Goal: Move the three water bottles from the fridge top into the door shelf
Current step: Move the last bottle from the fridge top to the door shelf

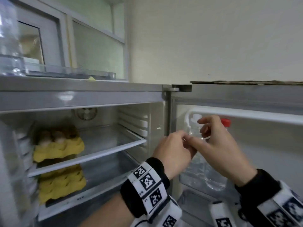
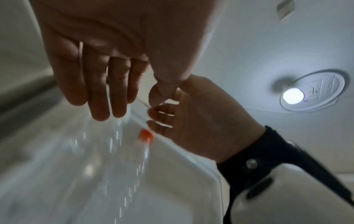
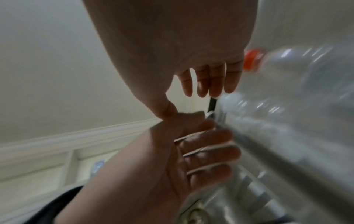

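Note:
Two clear water bottles stand in the door shelf (image 1: pixel 183 179) of the open fridge: a white-capped one (image 1: pixel 201 174) and, behind it, a red-capped one (image 1: pixel 226 122). A third bottle (image 1: pixel 8 43) stands on the fridge top at the far left. My left hand (image 1: pixel 173 149) and right hand (image 1: pixel 219 145) hover side by side in front of the white-capped bottle's neck, thumbs touching. In the left wrist view my left hand (image 2: pixel 101 91) has straight fingers above the bottles and holds nothing. In the right wrist view my right hand (image 3: pixel 206 78) is relaxed beside the red-capped bottle (image 3: pixel 252 59).
Two yellow egg cartons (image 1: pixel 59 149) sit at the left on glass shelves (image 1: pixel 106 145) inside the fridge. A clear tray (image 1: pixel 73 71) lies on the fridge top before a window. The door's white upper ledge (image 1: pixel 246 115) runs just above the bottle caps.

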The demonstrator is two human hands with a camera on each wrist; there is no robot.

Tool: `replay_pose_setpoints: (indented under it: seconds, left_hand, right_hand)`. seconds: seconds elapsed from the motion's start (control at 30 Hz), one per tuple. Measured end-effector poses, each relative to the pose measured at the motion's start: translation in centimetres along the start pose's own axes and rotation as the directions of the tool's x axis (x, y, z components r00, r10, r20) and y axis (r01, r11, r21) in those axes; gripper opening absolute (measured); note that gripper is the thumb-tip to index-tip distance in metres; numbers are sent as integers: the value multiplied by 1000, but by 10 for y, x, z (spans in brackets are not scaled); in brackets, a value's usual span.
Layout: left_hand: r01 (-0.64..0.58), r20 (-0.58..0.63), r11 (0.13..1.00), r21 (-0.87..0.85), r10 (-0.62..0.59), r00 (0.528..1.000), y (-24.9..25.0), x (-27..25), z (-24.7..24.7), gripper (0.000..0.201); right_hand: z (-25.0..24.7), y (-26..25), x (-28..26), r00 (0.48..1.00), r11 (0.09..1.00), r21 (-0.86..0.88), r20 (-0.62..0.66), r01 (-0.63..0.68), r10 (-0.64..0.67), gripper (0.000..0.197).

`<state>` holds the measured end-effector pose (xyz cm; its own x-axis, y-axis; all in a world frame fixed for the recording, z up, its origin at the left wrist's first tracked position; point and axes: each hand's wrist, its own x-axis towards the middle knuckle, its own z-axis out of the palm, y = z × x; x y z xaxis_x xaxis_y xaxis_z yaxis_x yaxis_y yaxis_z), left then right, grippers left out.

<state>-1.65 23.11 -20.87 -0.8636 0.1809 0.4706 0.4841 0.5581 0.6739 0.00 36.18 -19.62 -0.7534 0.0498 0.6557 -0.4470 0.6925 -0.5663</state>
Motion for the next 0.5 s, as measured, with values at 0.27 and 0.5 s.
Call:
replay_pose_setpoints:
  seconds: [0.27,0.5]
  left_hand:
    - [30,-372,999,-20,-36,927,-3,2,-157,25]
    - [5,-671,995,103,66,738,18,-25,-297,44]
  right_hand:
    - [75,-127,69,980,934,353,159,58,-121,48]
    - [112,-232,116,947,883,445,195,148,-256,69]
